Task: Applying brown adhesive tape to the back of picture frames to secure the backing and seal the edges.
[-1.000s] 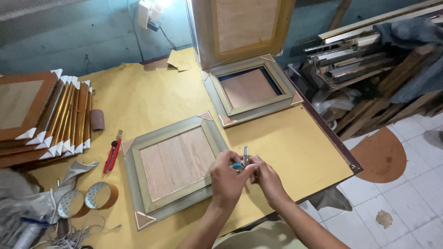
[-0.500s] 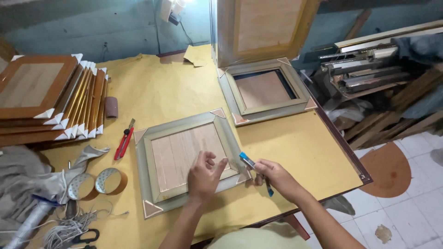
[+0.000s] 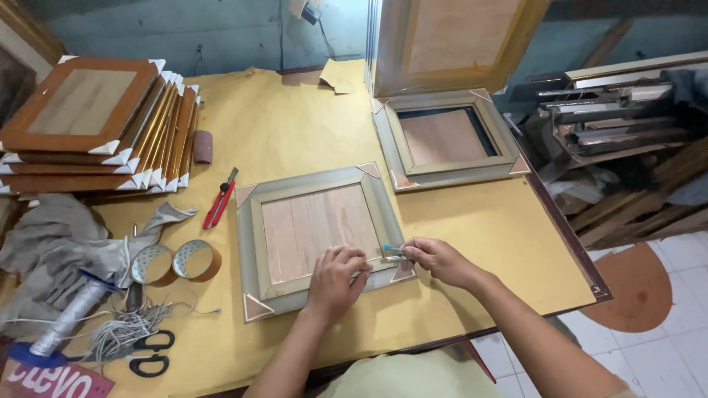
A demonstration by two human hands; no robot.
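Our hands (image 3: 335, 280) (image 3: 441, 262) meet on the near frame's (image 3: 251, 243) lower right rail, with bare table (image 3: 479, 228) open at three o'clock to the edge. At one o'clock a second frame (image 3: 450, 173) blocks us; at nine o'clock the cutter (image 3: 220, 203) and tape rolls (image 3: 177, 262) crowd in, with stacked frames (image 3: 96, 133) at ten o'clock.

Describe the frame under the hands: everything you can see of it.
The frame is rectangular, grey-green moulding, lying back-up and flat on the yellow paper-covered table. A pale wood-grain backing board fills it; pinkish cardboard protectors cap its corners. The left hand rests on its lower right edge; the right hand holds a small tool there.
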